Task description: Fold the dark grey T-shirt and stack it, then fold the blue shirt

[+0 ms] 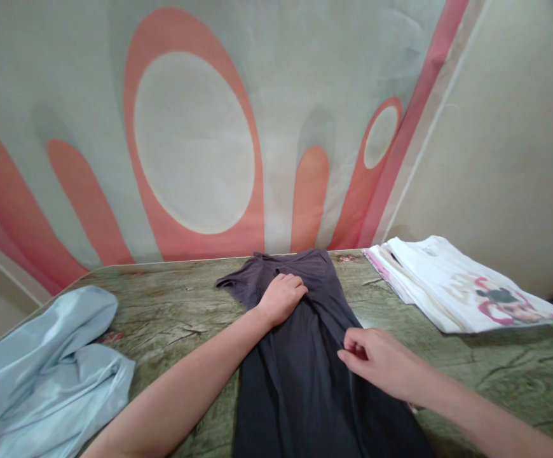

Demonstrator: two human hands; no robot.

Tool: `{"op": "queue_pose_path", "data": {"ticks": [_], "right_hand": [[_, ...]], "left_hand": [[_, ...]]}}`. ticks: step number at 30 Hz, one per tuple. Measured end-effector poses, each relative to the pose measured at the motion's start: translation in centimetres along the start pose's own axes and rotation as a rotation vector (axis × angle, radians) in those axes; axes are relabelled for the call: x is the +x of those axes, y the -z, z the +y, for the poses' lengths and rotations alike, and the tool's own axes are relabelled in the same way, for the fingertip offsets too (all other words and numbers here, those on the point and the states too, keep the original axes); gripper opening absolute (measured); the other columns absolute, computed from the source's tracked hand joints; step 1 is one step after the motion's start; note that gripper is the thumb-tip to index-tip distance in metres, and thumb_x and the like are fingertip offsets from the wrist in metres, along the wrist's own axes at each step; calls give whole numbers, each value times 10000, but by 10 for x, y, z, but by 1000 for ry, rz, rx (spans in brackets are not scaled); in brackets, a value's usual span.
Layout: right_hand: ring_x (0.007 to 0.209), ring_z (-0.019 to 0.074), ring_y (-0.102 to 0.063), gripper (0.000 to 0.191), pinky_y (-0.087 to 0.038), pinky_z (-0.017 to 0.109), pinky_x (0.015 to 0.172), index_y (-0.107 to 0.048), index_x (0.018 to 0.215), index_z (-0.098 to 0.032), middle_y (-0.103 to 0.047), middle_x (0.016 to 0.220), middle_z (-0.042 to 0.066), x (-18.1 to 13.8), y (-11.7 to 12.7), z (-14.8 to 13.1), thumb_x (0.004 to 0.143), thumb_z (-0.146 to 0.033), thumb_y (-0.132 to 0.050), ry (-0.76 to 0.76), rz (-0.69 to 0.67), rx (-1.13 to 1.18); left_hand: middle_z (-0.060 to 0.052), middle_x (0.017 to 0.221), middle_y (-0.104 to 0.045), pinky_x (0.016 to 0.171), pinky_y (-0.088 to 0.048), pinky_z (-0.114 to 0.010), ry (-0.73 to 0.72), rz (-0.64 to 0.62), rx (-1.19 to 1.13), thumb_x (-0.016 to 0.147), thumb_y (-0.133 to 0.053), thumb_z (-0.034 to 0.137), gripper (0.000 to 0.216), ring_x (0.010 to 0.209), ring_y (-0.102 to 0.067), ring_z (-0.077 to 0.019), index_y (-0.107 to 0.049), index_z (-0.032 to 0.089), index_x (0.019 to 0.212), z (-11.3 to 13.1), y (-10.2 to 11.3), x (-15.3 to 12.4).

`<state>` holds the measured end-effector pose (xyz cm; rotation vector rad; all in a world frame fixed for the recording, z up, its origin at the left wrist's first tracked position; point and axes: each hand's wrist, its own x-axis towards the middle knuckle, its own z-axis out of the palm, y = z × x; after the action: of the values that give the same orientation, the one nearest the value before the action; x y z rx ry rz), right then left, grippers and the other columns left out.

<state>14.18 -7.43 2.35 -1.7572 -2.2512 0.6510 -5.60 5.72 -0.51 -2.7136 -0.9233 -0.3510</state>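
Observation:
A dark grey short-sleeved shirt (305, 375) lies lengthwise on the table in front of me, with creases running down its middle. One sleeve sticks out to the left near the table's far edge. My left hand (283, 298) rests on the upper part of the shirt, its fingers curled down into the cloth. On the right side of the shirt, my right hand (369, 356) pinches the edge of the fabric between thumb and fingers. The shirt's lower end runs out of view at the bottom.
A light blue crumpled cloth (52, 369) lies on the left of the table. Folded garments are stacked at the right, topped by a white shirt (452, 273) with a cartoon print. The wood-patterned table (176, 312) meets a backdrop (276, 114) with orange shapes.

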Motion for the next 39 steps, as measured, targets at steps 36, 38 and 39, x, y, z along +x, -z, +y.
{"op": "queue_pose_path", "data": {"ticks": [36, 38, 39], "right_hand": [[775, 174, -542, 172, -393, 295, 724, -582, 761, -187, -567, 812, 44, 20, 13, 47, 844, -243, -442, 166, 225, -186], [722, 155, -538, 133, -391, 272, 671, -552, 796, -197, -567, 811, 30, 14, 6, 29, 843, -270, -452, 168, 204, -97], [681, 145, -532, 118, -384, 260, 633, -535, 798, -202, -565, 783, 17, 10, 1, 20, 833, -296, -472, 159, 181, -54]], "left_hand": [[-66, 920, -585, 777, -460, -275, 64, -222, -336, 747, -584, 262, 233, 863, -577, -194, -649, 170, 951, 17, 22, -4], [-75, 952, -577, 803, -457, -279, 48, -223, -347, 733, -609, 278, 290, 894, -568, -200, -635, 162, 998, 17, 21, -4], [-78, 965, -573, 814, -455, -283, 45, -219, -350, 733, -613, 279, 305, 906, -564, -202, -629, 159, 1012, 18, 21, -4]]}}
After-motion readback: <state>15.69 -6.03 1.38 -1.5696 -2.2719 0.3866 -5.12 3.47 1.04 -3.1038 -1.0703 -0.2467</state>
